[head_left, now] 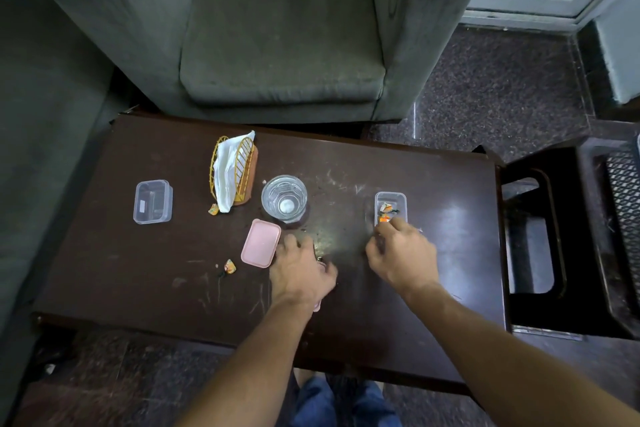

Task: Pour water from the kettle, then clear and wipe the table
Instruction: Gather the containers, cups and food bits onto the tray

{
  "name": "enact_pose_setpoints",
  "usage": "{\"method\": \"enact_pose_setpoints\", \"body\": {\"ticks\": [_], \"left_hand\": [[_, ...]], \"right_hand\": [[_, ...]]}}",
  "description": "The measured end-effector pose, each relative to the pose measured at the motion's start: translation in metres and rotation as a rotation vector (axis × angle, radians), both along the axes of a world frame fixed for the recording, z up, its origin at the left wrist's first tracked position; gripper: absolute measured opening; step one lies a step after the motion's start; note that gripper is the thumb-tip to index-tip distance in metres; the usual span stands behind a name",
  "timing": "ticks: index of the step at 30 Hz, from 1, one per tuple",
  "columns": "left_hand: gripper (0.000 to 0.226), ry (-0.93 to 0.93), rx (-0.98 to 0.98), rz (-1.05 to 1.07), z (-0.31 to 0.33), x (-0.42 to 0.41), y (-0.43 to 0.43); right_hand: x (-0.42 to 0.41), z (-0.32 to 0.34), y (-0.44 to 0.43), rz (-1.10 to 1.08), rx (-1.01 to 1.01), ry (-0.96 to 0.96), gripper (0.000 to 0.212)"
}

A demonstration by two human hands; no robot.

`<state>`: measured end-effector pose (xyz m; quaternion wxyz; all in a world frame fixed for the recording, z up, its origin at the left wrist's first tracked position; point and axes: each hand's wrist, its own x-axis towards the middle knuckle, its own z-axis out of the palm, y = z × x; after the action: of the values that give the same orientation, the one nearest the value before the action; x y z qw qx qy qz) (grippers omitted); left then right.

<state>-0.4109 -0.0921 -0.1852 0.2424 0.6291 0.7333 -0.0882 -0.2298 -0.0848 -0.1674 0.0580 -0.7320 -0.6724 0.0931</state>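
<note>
While the glass (284,198) sits filled at frame centre, right hand (403,253) pinches a wrapper into the clear tub (390,206) centre-right; left hand (301,270) curls over sth pink, grip unclear. Wrappers (229,266): light, crinkly, prob. best pinched at edges.

Grey armchair (282,31) beyond the table; dark speckled floor (498,87); black mesh stool (588,236) alongside.

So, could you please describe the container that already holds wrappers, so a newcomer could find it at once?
On the dark table, look right of the glass, just beyond the right hand. The small clear tub there holds orange wrappers; the other clear tub, far left, holds none.
</note>
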Motion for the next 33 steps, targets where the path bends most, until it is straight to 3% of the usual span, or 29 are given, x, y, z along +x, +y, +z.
{"method": "enact_pose_setpoints", "body": {"ticks": [4, 10, 13, 16, 20, 25, 30, 33], "left_hand": [[0.059, -0.022, -0.048, 0.036, -0.006, -0.003, -0.01], [0.059, -0.097, 0.037, 0.129, -0.003, 0.004, -0.011], [0.051, -0.345, 0.106, 0.25, 0.008, 0.016, 0.005], [0.045, -0.636, 0.101, 0.389, 0.022, 0.031, 0.03], [0.046, -0.99, 0.046, 0.555, 0.039, 0.058, 0.055], [0.035, -1.179, -0.096, 0.565, 0.054, 0.093, 0.073], [0.047, -1.209, -0.19, 0.523, 0.058, 0.112, 0.092], [0.04, -1.146, -0.208, 0.447, 0.05, 0.118, 0.099]], "right_hand": [[-0.013, -0.003, -0.008, 0.047, -0.033, 0.016, 0.013], [-0.02, -0.001, -0.021, 0.045, -0.033, 0.107, 0.017], [-0.014, -0.002, -0.026, -0.022, -0.054, 0.252, 0.02], [-0.005, 0.001, -0.024, -0.166, -0.119, 0.473, 0.046], [0.006, 0.01, -0.02, -0.09, -0.166, 0.63, 0.052], [0.012, 0.021, -0.008, -0.104, -0.157, 0.81, 0.057], [0.022, 0.016, -0.001, -0.216, -0.172, 0.697, 0.071], [0.025, 0.012, 0.003, -0.254, -0.143, 0.566, 0.085]]}}
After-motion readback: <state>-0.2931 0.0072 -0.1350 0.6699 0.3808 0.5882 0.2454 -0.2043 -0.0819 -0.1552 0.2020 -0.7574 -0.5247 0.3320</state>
